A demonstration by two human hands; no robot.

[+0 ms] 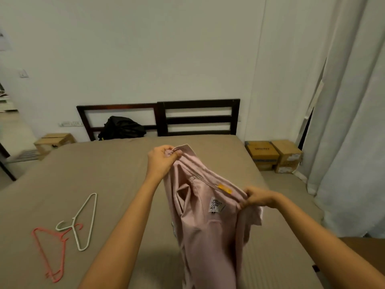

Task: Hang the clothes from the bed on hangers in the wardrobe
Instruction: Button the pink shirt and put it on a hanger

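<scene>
1. A pink collared shirt (208, 222) is held up over the near middle of the bed (104, 163), its inside facing the camera, with a white brand label (215, 204) and a small orange tag (225, 188) showing below the collar.
2. The left hand (161, 158) is pinched shut on the far end of the collar; the right hand (259, 198) is pinched shut on the near right end. The hands are well apart, so the neckline is stretched between them.
3. Two hangers lie on the bed to the near left: a white hanger (86, 222) and, just nearer, a coral hanger (51, 253), their hooks overlapping.
4. The step in hand looks like opening the shirt to take a hanger. To do it well, keep the collar taut and level so the shoulders fall evenly, then free one hand for the white hanger while the other keeps hold of the neck.
5. Likely snag: the overlapped hooks may drag both hangers up together, so lift one clear first.
6. The wardrobe is not in view.
</scene>
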